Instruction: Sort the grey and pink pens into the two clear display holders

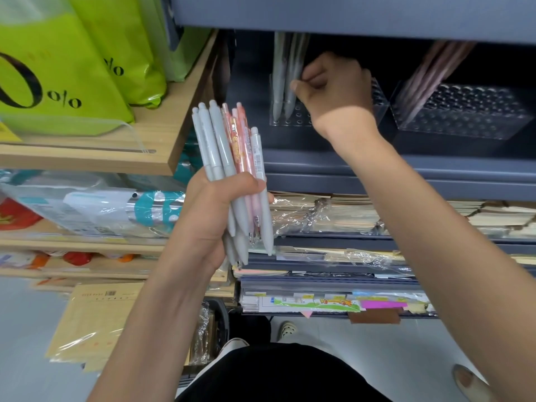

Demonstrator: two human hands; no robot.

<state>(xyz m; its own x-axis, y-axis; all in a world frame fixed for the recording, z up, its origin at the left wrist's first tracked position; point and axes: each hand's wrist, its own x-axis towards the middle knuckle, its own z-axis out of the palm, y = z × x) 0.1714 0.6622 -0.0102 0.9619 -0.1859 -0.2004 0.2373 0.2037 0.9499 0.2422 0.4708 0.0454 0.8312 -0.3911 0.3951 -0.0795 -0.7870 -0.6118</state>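
Observation:
My left hand [216, 210] grips a bundle of grey and pink pens [232, 158], held upright in front of the shelves. My right hand [333, 85] reaches into the dark shelf and pinches a grey pen [293, 82] standing in the left clear holder [290, 117], next to other grey pens [279, 79]. The right clear holder [464, 111] has rows of round holes, and several pink pens [426, 74] lean in its left end.
Green bags [66, 62] stand on a wooden shelf [87, 158] at the left. Below the dark shelf lie stacks of wrapped notebooks [348, 213] and paper goods. Brown envelopes [95, 323] sit low on the left. The dark shelf's upper edge [348, 13] overhangs the holders.

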